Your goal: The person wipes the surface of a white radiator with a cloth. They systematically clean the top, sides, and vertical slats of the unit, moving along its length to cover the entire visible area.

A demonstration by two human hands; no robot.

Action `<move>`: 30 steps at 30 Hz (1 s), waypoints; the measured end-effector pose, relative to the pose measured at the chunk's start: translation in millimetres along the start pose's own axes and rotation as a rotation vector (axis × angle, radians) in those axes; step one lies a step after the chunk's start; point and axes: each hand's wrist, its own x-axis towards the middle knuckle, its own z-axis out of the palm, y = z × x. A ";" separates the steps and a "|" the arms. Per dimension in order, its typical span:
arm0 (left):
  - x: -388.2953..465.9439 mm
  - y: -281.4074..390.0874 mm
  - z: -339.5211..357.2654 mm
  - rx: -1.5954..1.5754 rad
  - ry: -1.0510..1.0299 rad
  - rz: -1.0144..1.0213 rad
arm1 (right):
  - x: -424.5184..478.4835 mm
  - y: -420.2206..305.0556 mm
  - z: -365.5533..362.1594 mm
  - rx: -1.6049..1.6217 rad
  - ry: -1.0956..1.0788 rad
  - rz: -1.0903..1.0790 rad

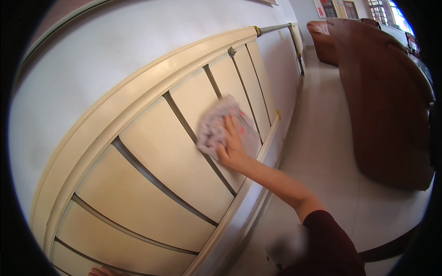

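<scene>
My right hand point(232, 145) presses a grayish-lilac cloth point(212, 129) with red marks flat against a cream slatted panel point(162, 145), which looks like a radiator cover. The cloth is bunched on its left side and blurred, as if in motion. It spans one of the dark gaps between the slats. Only the fingers of my left hand point(103, 271) show, at the bottom left edge; they lie against the panel's lower left part with nothing seen in them.
A metal knob point(232, 51) sticks out near the panel's top rail. From the panel's far end a gray pipe point(276, 28) runs along the white wall point(103, 51). Brown leather-like sofas point(380, 103) stand to the right across the pale tiled floor point(321, 138). A blurred white object point(288, 243) is low beside my sleeve.
</scene>
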 end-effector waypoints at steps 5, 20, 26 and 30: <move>-0.8 -0.1 -3.6 0.007 -0.032 -0.001 | 157.4 -41.8 13.3 0.011 0.113 -0.135; 1.1 6.6 0.1 0.001 -0.035 0.009 | -125.7 14.1 -10.5 0.045 -0.384 -0.055; -1.1 0.2 1.6 0.042 -0.030 0.003 | -231.9 -0.5 -19.6 0.114 -0.475 0.172; -1.6 3.0 0.3 0.013 -0.014 -0.034 | -169.1 -10.9 -23.7 -0.046 -0.504 0.020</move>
